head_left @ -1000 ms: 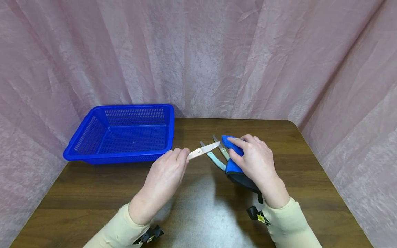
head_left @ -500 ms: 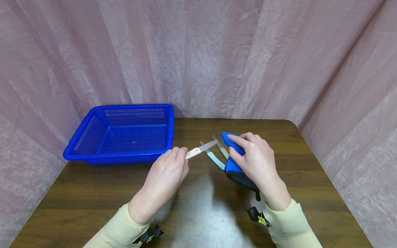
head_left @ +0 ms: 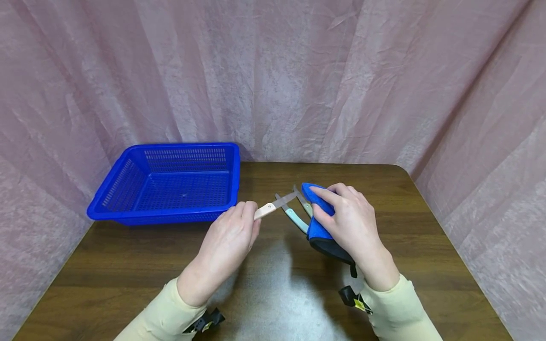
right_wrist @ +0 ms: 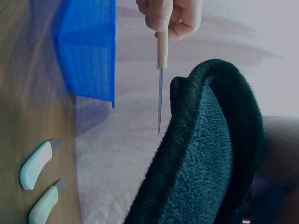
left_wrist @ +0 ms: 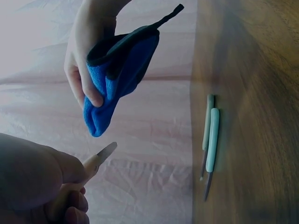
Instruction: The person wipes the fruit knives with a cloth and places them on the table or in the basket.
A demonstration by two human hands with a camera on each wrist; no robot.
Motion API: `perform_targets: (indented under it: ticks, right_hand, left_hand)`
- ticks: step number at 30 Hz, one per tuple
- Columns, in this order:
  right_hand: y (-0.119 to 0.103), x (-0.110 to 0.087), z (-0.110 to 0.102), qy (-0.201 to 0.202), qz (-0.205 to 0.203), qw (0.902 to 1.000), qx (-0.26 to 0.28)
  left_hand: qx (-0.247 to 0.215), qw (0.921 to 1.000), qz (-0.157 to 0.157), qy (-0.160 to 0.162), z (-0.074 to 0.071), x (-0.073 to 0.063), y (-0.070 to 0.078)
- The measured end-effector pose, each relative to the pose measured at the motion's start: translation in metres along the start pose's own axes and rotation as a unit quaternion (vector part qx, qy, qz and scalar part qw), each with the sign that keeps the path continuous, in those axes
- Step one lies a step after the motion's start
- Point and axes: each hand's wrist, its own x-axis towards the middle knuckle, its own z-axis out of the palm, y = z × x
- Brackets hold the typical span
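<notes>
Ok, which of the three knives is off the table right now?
The cream-handled knife, gripped in the left hand; the turquoise-handled knife and the pale-green-handled knife both lie on the table.

a blue basket (head_left: 162, 217) stands on a brown wooden table (head_left: 431, 270), before pink draped curtains (head_left: 273, 80).
</notes>
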Motion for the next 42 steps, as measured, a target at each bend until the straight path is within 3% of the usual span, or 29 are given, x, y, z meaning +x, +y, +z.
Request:
perform_targets:
  ticks: [9, 24, 31, 42]
  right_hand:
    - [-0.0012, -0.0007, 0.0015, 0.0, -0.005, 1.0, 0.0]
    - [-0.0002, 0.0004, 0.0025, 0.01, -0.011, 0.9999, 0.002]
    - [-0.0003, 0.0005, 0.0022, 0.012, -0.012, 0.9998, 0.004]
    - [-0.0011, 0.0, 0.0011, 0.013, -0.013, 0.9998, 0.004]
  left_hand:
    - [-0.015, 0.9996, -0.019, -0.016, -0.0002, -0.0007, 0.0006]
    - [0.024, 0.9989, -0.012, 0.038, -0.0026, 0.0046, -0.0002]
    - [0.024, 0.999, -0.023, 0.031, -0.0028, 0.0038, -0.0024]
    - [0.017, 0.9984, -0.024, 0.048, -0.0024, 0.0019, -0.0035]
